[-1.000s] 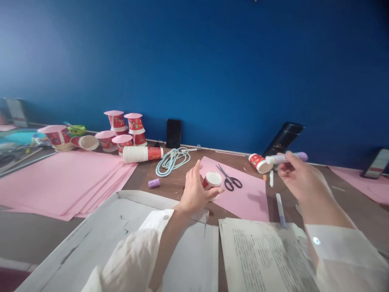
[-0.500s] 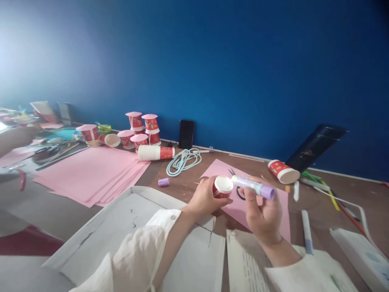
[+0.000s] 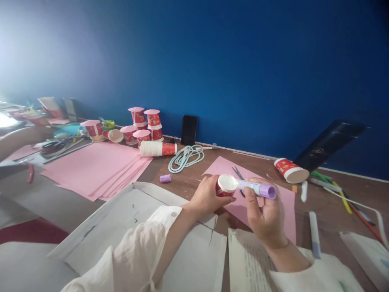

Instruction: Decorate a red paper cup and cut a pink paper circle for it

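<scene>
My left hand [image 3: 206, 194] is wrapped round a red paper cup [image 3: 226, 184], its white end tilted up toward me. In my right hand [image 3: 267, 215] is a glue stick [image 3: 252, 188] with a purple base, held sideways so its tip meets the right edge of the cup's white end. Beneath both hands lies a pink paper sheet [image 3: 219, 164], and scissors [image 3: 237, 172] rest on it, partly hidden by the cup and glue stick. The purple cap [image 3: 165, 178] lies loose on the table to the left.
Pink sheets [image 3: 91, 168] are piled at left, with red cups topped in pink paper [image 3: 152, 117] behind. A nested cup stack [image 3: 156, 149], coiled cable [image 3: 187, 158] and phone [image 3: 189, 129] lie midway. At right are a tipped cup [image 3: 290, 170] and black cylinder [image 3: 331, 142]. Another person's arm [image 3: 21, 140] reaches in at far left.
The glue stick's tip has come against the cup's white end, and the stick is now more level. My view has shifted slightly. The left hand keeps its hold on the cup.
</scene>
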The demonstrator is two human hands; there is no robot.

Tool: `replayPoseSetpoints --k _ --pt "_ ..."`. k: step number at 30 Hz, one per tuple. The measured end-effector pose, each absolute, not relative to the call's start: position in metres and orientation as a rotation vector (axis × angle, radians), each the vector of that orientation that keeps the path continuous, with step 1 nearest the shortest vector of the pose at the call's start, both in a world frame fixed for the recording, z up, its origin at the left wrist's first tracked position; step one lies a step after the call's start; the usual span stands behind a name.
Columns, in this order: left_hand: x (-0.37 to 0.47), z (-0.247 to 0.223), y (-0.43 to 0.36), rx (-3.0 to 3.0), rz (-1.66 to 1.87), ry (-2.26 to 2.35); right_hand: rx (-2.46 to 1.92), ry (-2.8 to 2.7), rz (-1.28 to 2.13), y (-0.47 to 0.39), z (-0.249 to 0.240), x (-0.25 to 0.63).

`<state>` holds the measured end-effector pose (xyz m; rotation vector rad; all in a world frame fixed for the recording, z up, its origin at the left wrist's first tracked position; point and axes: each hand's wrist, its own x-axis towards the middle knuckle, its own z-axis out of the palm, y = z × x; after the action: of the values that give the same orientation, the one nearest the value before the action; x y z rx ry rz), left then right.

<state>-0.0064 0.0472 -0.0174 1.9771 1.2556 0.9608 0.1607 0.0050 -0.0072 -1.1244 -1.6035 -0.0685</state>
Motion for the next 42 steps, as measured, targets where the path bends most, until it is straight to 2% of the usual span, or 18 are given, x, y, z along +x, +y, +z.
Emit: replayPoseSetpoints --k 10,18,24,32,42 --pt "-0.008 -0.019 0.048 1.978 0.952 1.248 -1.301 -1.548 0.027 0.006 -0.011 0.165" --pt "-0.008 -0.019 0.045 1.929 0.958 1.235 -1.375 -1.261 0.162 0.012 0.002 0.168" --pt "-0.008 -0.019 0.047 2.0 0.965 1.209 -1.43 -1.356 0.285 0.014 0.004 0.168" --pt "-0.008 -0.02 0.048 2.008 0.955 1.219 -1.56 -1.382 0.27 0.028 -0.003 0.181" --pt "-0.011 -0.016 0.04 1.888 0.881 1.215 -1.452 -1.28 0.302 0.016 0.008 0.173"
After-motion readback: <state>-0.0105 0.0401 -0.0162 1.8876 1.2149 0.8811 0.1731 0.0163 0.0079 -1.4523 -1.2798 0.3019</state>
